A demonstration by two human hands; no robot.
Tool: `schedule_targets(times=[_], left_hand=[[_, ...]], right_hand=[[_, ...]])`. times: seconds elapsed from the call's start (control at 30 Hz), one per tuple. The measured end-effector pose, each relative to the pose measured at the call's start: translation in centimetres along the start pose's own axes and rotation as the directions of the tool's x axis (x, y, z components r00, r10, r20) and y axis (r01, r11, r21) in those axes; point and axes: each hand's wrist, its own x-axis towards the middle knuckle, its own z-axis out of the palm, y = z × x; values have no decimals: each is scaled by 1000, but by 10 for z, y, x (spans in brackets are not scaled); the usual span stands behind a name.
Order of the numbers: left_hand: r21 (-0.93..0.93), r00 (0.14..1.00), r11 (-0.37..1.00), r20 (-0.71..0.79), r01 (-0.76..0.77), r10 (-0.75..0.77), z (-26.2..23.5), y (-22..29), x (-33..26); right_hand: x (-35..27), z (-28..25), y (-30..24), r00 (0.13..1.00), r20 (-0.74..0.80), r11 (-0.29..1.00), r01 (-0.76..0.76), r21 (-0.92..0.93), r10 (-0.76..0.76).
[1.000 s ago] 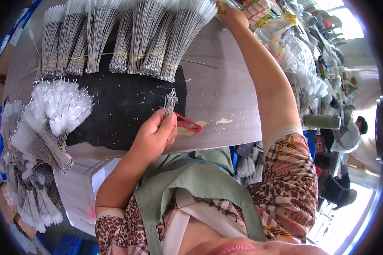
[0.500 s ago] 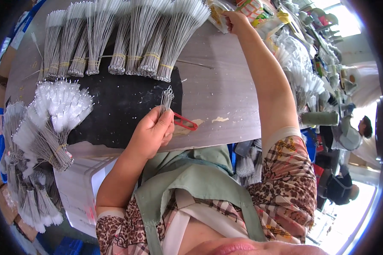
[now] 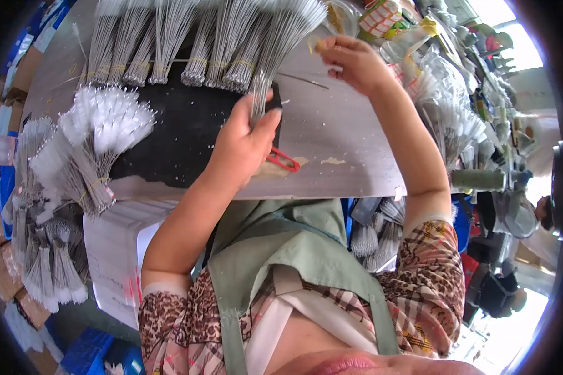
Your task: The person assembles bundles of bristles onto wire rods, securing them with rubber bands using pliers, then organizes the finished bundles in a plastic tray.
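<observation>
My left hand (image 3: pixel 244 140) is closed round a bunch of thin wire-handled brushes (image 3: pixel 260 103), whose wires rise between thumb and fingers. They overlap the rightmost bundle of the far row, so where one ends is hard to tell. Off to the right, my right hand (image 3: pixel 355 65) is raised above the table, a yellow rubber band (image 3: pixel 312 45) pinched at its fingertips. Banded brush bundles (image 3: pixel 197 65) lie side by side at the far edge, white bristles pointing away. Beneath my left hand is a black mat (image 3: pixel 175 134); a red loop-shaped handle (image 3: pixel 284 160) shows beside the wrist.
More white-bristled bundles (image 3: pixel 106 125) are heaped at the table's left edge, above a white bin (image 3: pixel 122 250). A thin metal rod (image 3: pixel 303 80) lies beyond the mat. Plastic bags (image 3: pixel 341 17) and packets sit at the far right. People are in the right background.
My right hand has drawn back from the bag at the far edge, bringing a yellow rubber band. My left hand has moved up and away from me with the wire brushes. The view has shifted slightly.
</observation>
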Motion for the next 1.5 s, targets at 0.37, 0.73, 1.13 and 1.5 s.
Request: schedule_targets(times=[0.37, 0.73, 1.13, 1.5], left_hand=[[-291, 967, 947, 247, 134, -60, -9, -16, -30], [34, 858, 999, 513, 2, -19, -14, -15, -113], [-283, 977, 948, 191, 147, -95, -21, -35, -124], [961, 940, -25, 275, -276, 203, -52, -46, -132]], right_hand=[[-117, 63, 51, 873, 432, 656, -192, 730, -225], [-154, 97, 77, 866, 260, 677, 116, 727, -428], [-173, 141, 93, 694, 217, 719, 605, 342, -687], [-183, 166, 55, 628, 530, 201, 732, -652, -569]])
